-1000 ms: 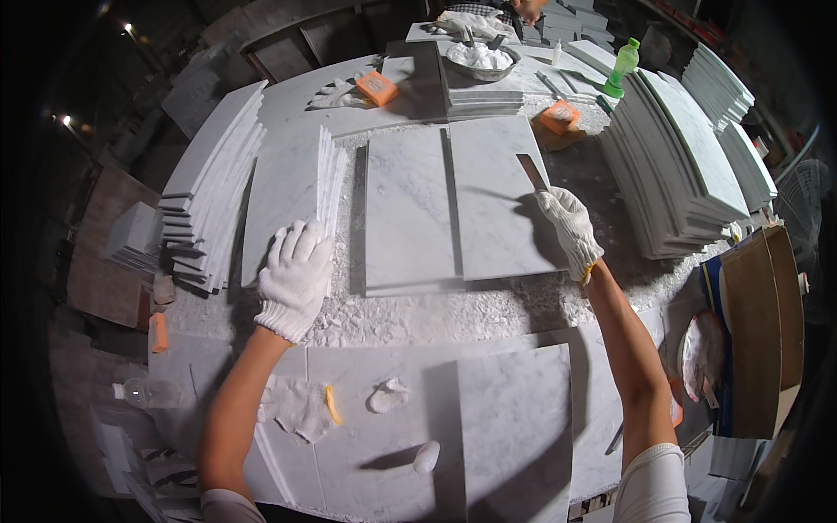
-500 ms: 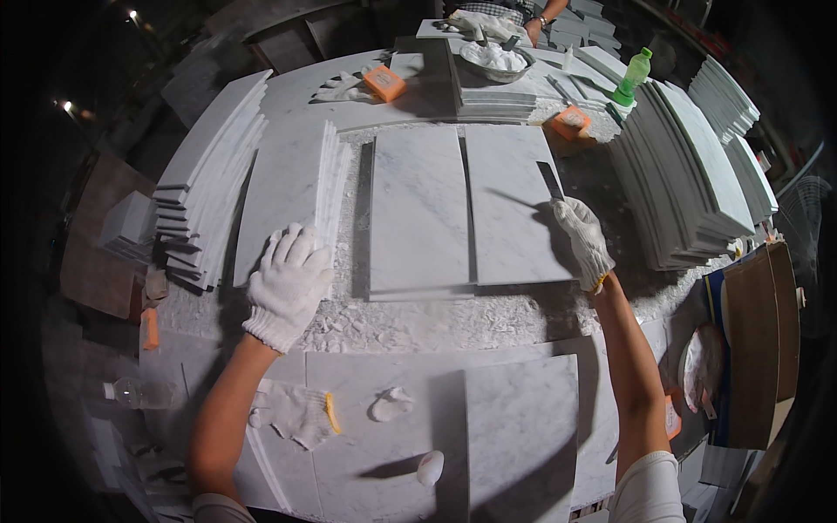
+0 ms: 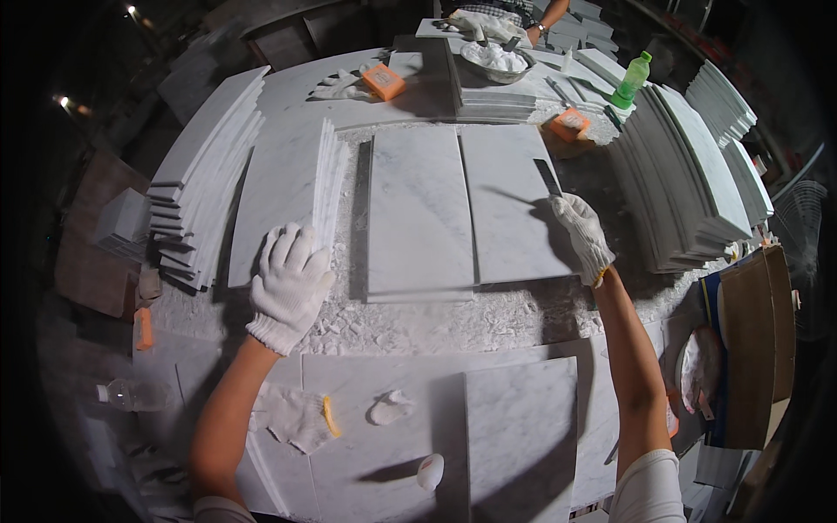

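Observation:
My left hand (image 3: 292, 279), in a white knit glove, lies flat with fingers spread on the near end of a stack of pale marble tiles (image 3: 279, 183). In my right hand (image 3: 580, 231), also gloved, is a putty knife (image 3: 547, 177); its dark flat blade points up and away, over the right-hand tile. Two grey-veined marble tiles, a left one (image 3: 417, 209) and a right one (image 3: 514, 192), lie side by side in front of me. The putty knife's handle is hidden in my fist, and I cannot tell whether its blade touches the tile.
Tall tile stacks stand at left (image 3: 209, 174) and right (image 3: 684, 174). Farther back are a bowl of white paste (image 3: 495, 61), orange boxes (image 3: 384, 81) and a green bottle (image 3: 631, 80). Nearby lie a loose glove (image 3: 296, 420) and another tile (image 3: 523, 427). A person's arm shows at the far edge.
The view shifts slightly. My left hand has slid a little to the right on the stack; my right hand keeps nearly the same place with the putty knife.

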### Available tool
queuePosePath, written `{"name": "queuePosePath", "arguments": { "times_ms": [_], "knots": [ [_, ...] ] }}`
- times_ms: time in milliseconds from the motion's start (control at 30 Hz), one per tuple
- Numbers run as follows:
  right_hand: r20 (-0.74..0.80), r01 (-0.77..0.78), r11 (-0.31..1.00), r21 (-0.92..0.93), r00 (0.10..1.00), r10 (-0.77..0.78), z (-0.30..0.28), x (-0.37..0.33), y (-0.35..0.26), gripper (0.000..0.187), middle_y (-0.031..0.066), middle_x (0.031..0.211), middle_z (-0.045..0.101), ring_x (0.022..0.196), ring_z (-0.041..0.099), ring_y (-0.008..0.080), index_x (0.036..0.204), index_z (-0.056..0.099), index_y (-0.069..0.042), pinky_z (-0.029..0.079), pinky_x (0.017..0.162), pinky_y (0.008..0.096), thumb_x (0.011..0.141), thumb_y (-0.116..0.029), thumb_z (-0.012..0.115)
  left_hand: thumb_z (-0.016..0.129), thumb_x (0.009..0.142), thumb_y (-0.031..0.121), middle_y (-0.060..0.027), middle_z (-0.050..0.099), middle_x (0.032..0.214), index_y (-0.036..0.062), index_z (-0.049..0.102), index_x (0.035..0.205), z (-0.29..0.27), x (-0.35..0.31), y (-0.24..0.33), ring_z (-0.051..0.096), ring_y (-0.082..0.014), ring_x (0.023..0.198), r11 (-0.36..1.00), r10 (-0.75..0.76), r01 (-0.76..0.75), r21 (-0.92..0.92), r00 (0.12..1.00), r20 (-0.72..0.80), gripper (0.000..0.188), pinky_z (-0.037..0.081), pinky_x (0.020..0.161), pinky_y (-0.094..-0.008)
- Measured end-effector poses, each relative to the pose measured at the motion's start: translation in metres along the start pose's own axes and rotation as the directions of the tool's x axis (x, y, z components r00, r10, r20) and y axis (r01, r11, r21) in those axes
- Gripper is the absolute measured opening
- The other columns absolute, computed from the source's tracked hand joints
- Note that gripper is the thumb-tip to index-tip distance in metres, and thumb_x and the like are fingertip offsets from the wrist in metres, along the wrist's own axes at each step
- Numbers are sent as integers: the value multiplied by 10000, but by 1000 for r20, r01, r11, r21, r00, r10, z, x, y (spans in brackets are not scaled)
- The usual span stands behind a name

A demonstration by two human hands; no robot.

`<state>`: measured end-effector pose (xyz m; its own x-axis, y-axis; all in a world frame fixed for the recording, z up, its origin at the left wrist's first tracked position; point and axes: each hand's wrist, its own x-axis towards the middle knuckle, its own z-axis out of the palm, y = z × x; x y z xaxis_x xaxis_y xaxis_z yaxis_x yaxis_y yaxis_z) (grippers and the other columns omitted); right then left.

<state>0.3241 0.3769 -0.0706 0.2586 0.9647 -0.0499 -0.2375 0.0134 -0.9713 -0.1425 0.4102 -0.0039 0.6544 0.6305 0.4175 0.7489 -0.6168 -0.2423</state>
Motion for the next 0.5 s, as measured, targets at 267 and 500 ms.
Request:
{"name": "queuePosePath", "arguments": {
  "times_ms": [267,500],
  "knots": [
    [94,27,999,23,995,-29,-10,9,8,182,126,1047,722,970,705,245,1070,657,-17,534,919,371,1004,-186,665,720,812,312,-131,547,1379,130,707,1116,1,-3,3,423,-347,1358,1000,-27,27,7,1000,-13,354,296,1198,-511],
    [49,-23,1000,-5,999,23,-6,1,4,194,98,1011,726,988,700,203,1087,656,-18,525,885,318,1012,-197,656,750,768,282,-153,543,1397,106,712,1102,-1,-1,6,430,-382,1351,999,-27,26,-23,999,-29,380,310,1188,-529]
  ]
}}
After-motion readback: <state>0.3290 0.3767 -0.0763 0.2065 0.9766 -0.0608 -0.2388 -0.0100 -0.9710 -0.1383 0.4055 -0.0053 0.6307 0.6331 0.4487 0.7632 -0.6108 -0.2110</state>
